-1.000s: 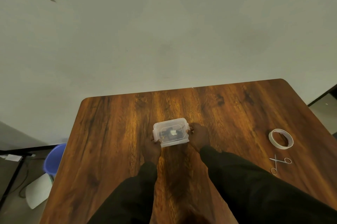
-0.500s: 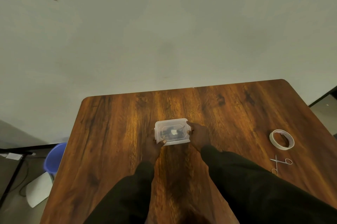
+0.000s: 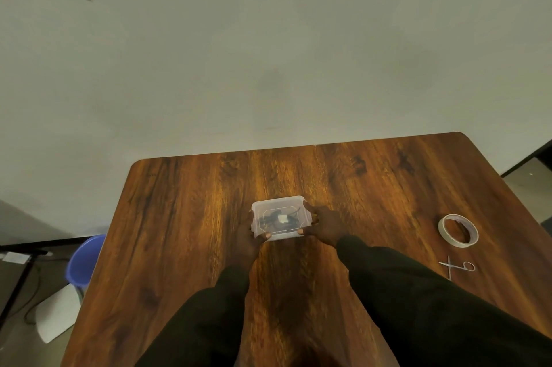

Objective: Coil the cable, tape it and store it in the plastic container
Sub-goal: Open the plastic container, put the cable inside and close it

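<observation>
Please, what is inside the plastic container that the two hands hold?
Through the clear lid of the container a dark coiled cable shows, with a white piece of tape on it. The cable's ends and the box's floor are too blurred to tell.

The plastic container (image 3: 280, 217) sits on the table (image 3: 185, 217) near its middle, with the coiled cable (image 3: 276, 218) inside it. My left hand (image 3: 249, 242) is at its left side, my right hand (image 3: 324, 224) at its right. The tape roll (image 3: 458, 230) lies near the table's right edge, well apart from the container, and the scissors (image 3: 455, 267) lie just in front of it, nearer me.
</observation>
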